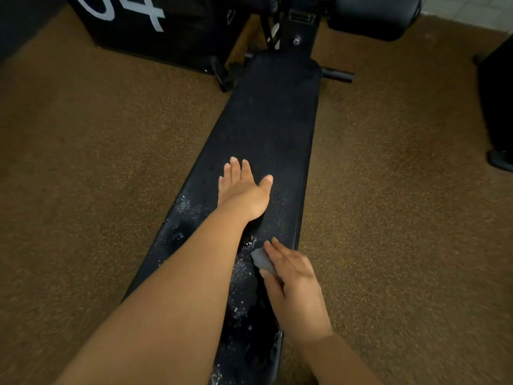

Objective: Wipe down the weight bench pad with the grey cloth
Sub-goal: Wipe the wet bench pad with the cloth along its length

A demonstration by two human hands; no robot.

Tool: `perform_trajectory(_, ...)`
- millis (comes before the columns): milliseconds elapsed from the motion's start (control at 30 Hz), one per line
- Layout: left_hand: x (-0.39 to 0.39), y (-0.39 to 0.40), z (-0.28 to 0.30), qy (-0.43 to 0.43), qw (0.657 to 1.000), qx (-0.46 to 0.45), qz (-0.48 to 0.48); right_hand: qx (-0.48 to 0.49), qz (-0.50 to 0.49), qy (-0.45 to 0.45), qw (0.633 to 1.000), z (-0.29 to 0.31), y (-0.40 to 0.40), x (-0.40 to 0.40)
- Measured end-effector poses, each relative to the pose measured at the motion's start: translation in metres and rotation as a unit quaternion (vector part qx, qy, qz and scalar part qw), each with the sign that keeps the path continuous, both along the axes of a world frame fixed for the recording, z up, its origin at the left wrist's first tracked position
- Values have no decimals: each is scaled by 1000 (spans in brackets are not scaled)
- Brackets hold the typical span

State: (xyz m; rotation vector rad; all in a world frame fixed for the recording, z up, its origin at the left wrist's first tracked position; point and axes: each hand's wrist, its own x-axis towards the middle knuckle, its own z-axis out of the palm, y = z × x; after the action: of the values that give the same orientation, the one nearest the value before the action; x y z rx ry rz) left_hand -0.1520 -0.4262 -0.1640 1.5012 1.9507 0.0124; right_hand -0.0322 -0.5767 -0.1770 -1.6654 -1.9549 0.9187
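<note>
The long black weight bench pad (pixel 273 120) runs from the bottom centre away from me. White droplets or specks cover its near half. My left hand (pixel 244 187) lies flat on the middle of the pad, palm down, fingers together and holding nothing. My right hand (pixel 291 282) rests nearer to me on the pad's right side, pressing a small grey cloth (pixel 262 259) against the surface. Only a corner of the cloth shows from under the fingers.
Brown speckled rubber floor (pixel 97 162) lies on both sides of the bench. A black box with white numerals (pixel 155 26) stands at the back left. The bench frame and a black roller pad (pixel 374 15) sit at the far end. Dark equipment (pixel 497 101) stands at the right edge.
</note>
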Motion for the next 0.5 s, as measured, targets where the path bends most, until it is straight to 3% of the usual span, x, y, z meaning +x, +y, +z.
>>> perform_trajectory(133,-14,-53,19,-157,975,142,71,-72,-3,94,993,23,7,-1)
perform_trajectory(233,-10,-122,19,-140,954,235,120,-19,-70,137,988,26,28,7)
perform_trajectory(333,17,-168,5,-91,964,236,85,17,-68,66,995,11,69,14)
perform_trajectory(500,49,-181,-22,-67,973,219,-17,52,89,-87,991,-13,131,11)
